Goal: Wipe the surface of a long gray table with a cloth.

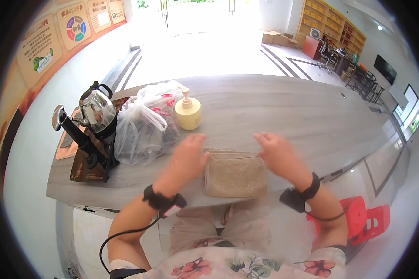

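A folded tan terry towel (236, 174) lies near the front edge of the table, its hemmed edge towards the far side. My left hand (185, 158) hovers at the towel's upper left corner, the thumb apart from the fingers and close to the cloth. Opposite it, my right hand (278, 156) is at the upper right corner with its thumb by the hem. Both hands are slightly blurred, and whether the thumbs touch the cloth is unclear. Nothing shows between thumb and fingers on either side. Each wrist wears a black strap with a small device.
A yellow pump bottle (188, 114) stands beyond my left hand. Beside it sit a filled clear plastic bag (143, 132) and a glass kettle (98, 111) with a black-and-chrome spout (77, 134) on a brown tray unit. Red plastic stools (356, 216) stand below right of the wood-grain table (282, 101).
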`<state>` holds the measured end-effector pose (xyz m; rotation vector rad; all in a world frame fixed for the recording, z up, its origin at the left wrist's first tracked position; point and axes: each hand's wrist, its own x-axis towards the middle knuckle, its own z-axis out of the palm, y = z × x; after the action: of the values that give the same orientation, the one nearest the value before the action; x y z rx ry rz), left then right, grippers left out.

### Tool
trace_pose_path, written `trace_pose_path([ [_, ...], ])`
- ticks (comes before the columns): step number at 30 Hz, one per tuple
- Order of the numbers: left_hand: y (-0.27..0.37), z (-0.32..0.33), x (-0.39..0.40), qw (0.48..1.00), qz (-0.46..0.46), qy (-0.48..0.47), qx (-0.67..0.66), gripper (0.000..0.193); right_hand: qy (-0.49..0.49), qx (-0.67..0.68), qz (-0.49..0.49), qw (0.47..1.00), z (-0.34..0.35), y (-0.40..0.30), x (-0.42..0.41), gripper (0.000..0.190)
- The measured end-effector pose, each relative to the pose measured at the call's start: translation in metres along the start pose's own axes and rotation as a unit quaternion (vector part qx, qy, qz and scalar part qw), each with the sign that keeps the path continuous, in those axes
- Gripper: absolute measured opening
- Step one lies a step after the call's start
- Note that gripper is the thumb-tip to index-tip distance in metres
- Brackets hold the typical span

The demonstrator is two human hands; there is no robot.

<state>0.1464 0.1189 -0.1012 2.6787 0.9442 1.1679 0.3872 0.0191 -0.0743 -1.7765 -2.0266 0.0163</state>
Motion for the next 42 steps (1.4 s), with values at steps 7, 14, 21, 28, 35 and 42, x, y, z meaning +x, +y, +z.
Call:
trace_pose_path([
  [7, 0.132, -0.069, -0.024, 0.9, 0.349, -0.064, -0.254, 0.04, -0.134, -0.048, -0.281, 0.949, 0.06, -0.042, -0.012, 0.054],
  [14, 0.155, -0.08, -0.045, 0.867, 0.362, -0.07, -0.335, 0.038, -0.143, -0.099, 0.008, 0.985, 0.056, 0.082, 0.067, 0.052],
  [21, 0.088, -0.111, -0.064, 0.899, 0.247, -0.138, -0.335, 0.038, -0.091, -0.145, 0.059, 0.983, 0.079, 0.097, 0.083, 0.051],
  [28, 0.022, -0.085, -0.099, 0.997, -0.038, -0.07, -0.016, 0.039, -0.112, -0.084, 0.031, 0.99, 0.06, 0.071, 0.042, 0.046],
  [35, -0.004, -0.048, -0.122, 0.991, -0.124, -0.055, 0.023, 0.042, -0.071, -0.11, 0.081, 0.988, 0.069, 0.107, 0.054, 0.044],
  [42, -0.001, -0.052, -0.117, 0.981, -0.156, -0.076, 0.085, 0.04, -0.075, -0.069, -0.008, 0.995, 0.075, 0.08, 0.066, 0.04],
])
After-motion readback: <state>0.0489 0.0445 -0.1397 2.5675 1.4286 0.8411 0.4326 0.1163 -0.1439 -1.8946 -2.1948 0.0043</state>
